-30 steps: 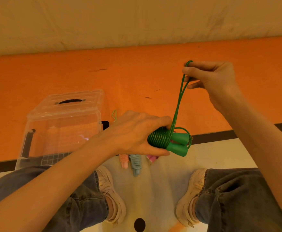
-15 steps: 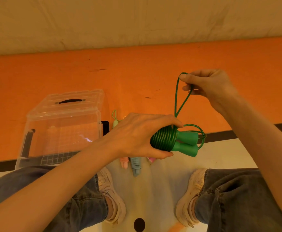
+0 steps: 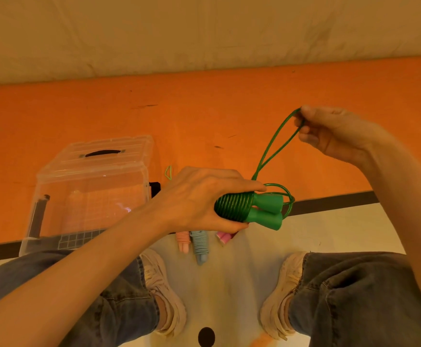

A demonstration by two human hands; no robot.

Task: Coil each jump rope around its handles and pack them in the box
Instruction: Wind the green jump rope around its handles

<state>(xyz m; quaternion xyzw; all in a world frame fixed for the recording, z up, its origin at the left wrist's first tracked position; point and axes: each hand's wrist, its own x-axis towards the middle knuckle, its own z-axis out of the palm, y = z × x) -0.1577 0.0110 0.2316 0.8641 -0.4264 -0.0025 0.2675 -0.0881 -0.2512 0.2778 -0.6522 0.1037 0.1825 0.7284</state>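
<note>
My left hand (image 3: pixel 199 199) grips a green jump rope (image 3: pixel 249 207) whose cord is coiled tightly around its two handles, held side by side in mid-air. A doubled loop of loose green cord (image 3: pixel 275 142) rises from the coil to my right hand (image 3: pixel 334 132), which pinches its end up and to the right. The clear plastic box (image 3: pixel 89 194) stands on the floor at the left, with its lid tipped up behind it. On the floor below my left hand lie coiled pink (image 3: pixel 182 240), blue (image 3: pixel 200 245) and darker pink (image 3: pixel 224 237) ropes, partly hidden.
An orange mat (image 3: pixel 229 116) covers the floor ahead, edged by a dark strip (image 3: pixel 334 200). My knees in jeans and pale shoes (image 3: pixel 159 289) flank a cream mat. A light green cord loop (image 3: pixel 168 172) peeks out beside the box.
My right hand has carried the loose cord loop lower and to the right. My left hand has turned the coiled handles slightly and shifted them right.
</note>
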